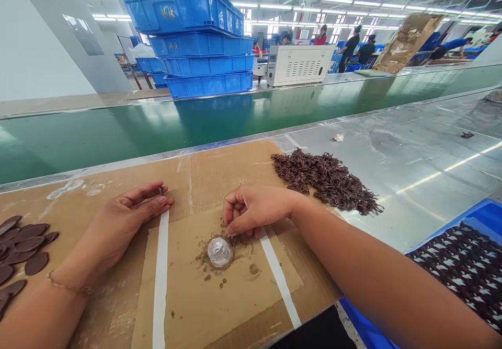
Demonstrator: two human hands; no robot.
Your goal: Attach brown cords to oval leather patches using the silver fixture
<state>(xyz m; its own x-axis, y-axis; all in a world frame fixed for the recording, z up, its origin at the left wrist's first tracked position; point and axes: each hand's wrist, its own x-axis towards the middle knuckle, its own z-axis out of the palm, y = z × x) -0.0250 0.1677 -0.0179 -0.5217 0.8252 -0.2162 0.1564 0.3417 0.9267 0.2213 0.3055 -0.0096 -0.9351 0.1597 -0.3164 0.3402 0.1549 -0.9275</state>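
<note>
My left hand (131, 213) pinches a small dark piece (160, 189) between thumb and fingertips, above the cardboard. Over the taped cardboard sheet, my right hand (247, 210) has its fingers curled and pressed together; what they hold, if anything, is hidden. Just below its fingertips a small round silvery container (220, 252) sits on the sheet, ringed by wet brown spots. A heap of dark brown twisted strands (325, 179) lies beyond my right forearm. Flat brown oval pieces (27, 244) are piled at the far left.
A green conveyor belt (212, 121) runs behind the worktable. Stacked blue crates (200, 41) and a cream metal box (300, 65) stand beyond it. At the lower right is a blue tray (486, 213) of dark pieces. Several people are in the background.
</note>
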